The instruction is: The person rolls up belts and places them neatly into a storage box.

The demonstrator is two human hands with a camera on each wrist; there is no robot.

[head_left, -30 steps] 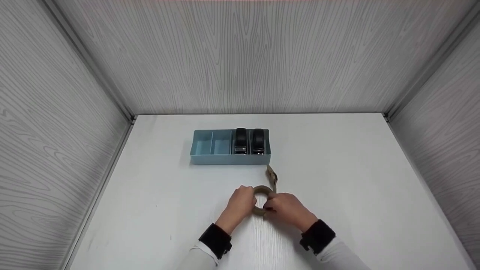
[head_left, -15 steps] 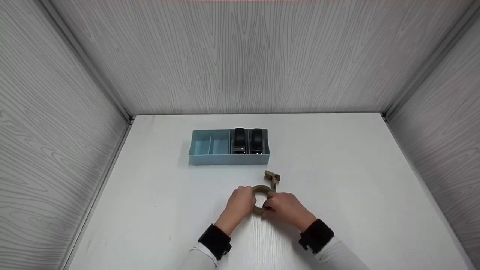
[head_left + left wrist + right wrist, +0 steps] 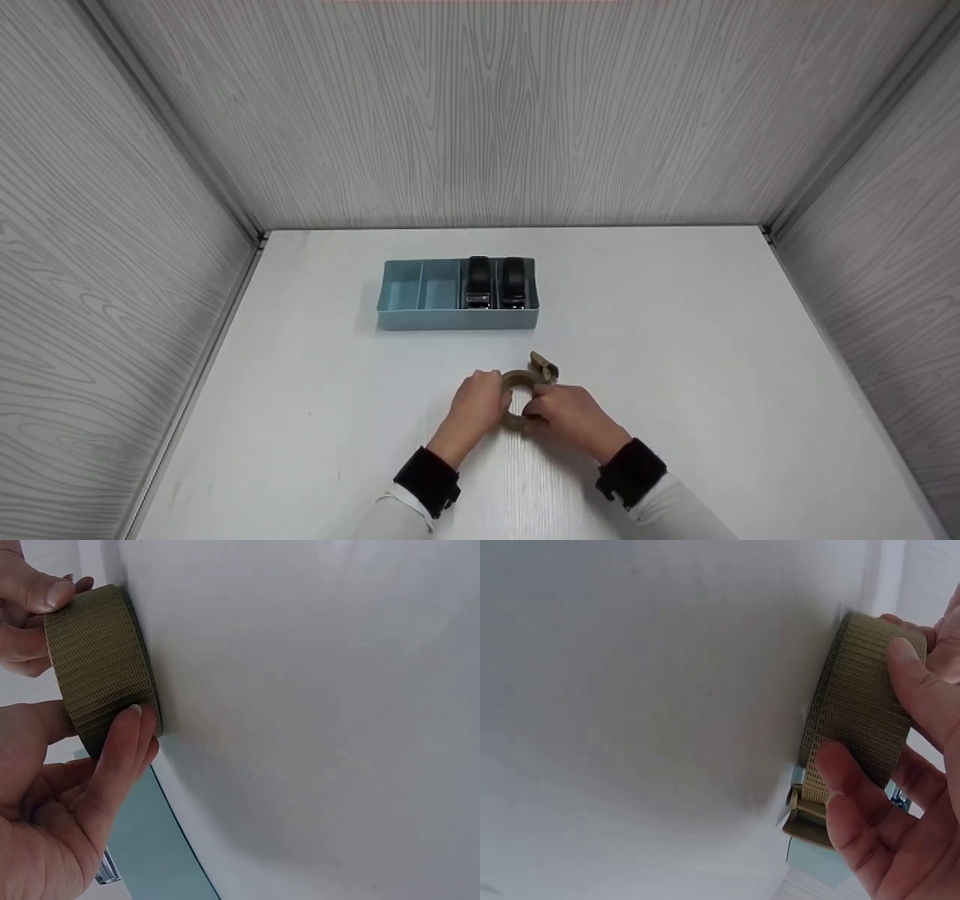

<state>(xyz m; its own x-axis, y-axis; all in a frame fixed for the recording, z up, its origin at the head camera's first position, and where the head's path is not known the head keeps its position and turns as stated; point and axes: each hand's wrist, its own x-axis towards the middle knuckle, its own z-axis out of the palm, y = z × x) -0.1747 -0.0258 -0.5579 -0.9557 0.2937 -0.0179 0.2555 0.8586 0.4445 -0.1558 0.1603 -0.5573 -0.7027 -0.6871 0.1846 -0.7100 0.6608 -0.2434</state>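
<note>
A tan woven webbing belt (image 3: pixel 518 377) is coiled into a ring on the white tabletop, standing on its edge side. My left hand (image 3: pixel 476 405) pinches the coil from the left, fingers outside and thumb side toward the ring's opening. From the right, my right hand (image 3: pixel 574 420) grips the same coil, with some fingertips inside the ring. In the left wrist view the ribbed outer face of the belt (image 3: pixel 101 660) shows between both hands. The tan buckle (image 3: pixel 544 367) sticks out behind the right hand; its open end also appears in the right wrist view, below the belt (image 3: pixel 862 690).
Behind the hands stands a light blue divided box (image 3: pixel 457 320). Its two right compartments each hold a coiled black belt with a shiny buckle, the left one (image 3: pixel 479 276) and the right one (image 3: pixel 514 277). Grey wood-grain panels (image 3: pixel 480 112) border the table at back and sides.
The buckle has turned and drawn nearer to the coil, and the loose strap between them has shortened. Both hands stay on the coil, nearly in place.
</note>
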